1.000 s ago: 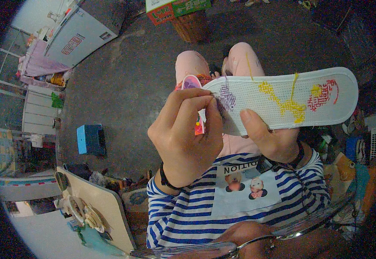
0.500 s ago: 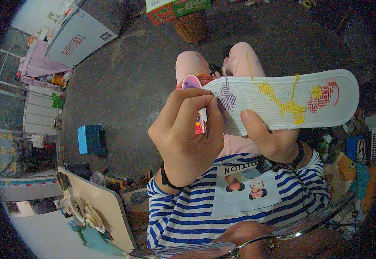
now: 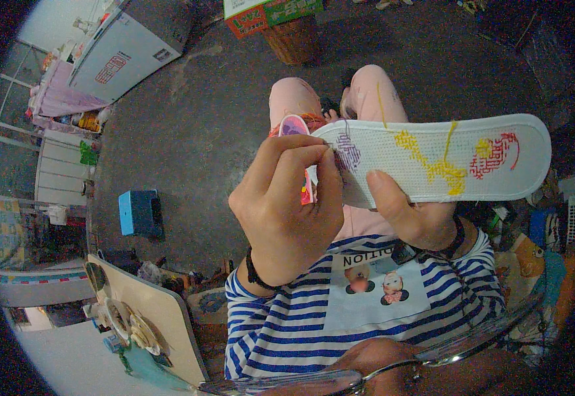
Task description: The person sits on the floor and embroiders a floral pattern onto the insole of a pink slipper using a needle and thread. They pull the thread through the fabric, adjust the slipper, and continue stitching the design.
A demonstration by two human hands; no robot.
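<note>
A white, mesh-faced insole [image 3: 419,145] is held up before me, its heel-to-toe length running left to right. Purple, yellow and red stitches cross it, and loose yellow threads stick up past its far edge. My right hand [image 3: 413,211] grips the insole along the near edge, thumb on top and the other fingers hidden beneath. At its left end, my left hand [image 3: 294,191] is closed in a pinch beside the purple stitches; what sits between those fingertips is too small to make out. Behind that hand, a pink and purple patterned piece [image 3: 294,125] shows in part.
Reddish threads [image 3: 314,121] lie by my knees. Farther off stand a blue stool [image 3: 138,212], a woven basket [image 3: 292,43] under a box, and a white refrigerator [image 3: 119,69]. To the lower left is a pale tabletop [image 3: 162,307] with dishes.
The insole's right end has tipped slightly down toward me. My left hand stays pinched at nearly the same spot, and my right hand keeps its grip.
</note>
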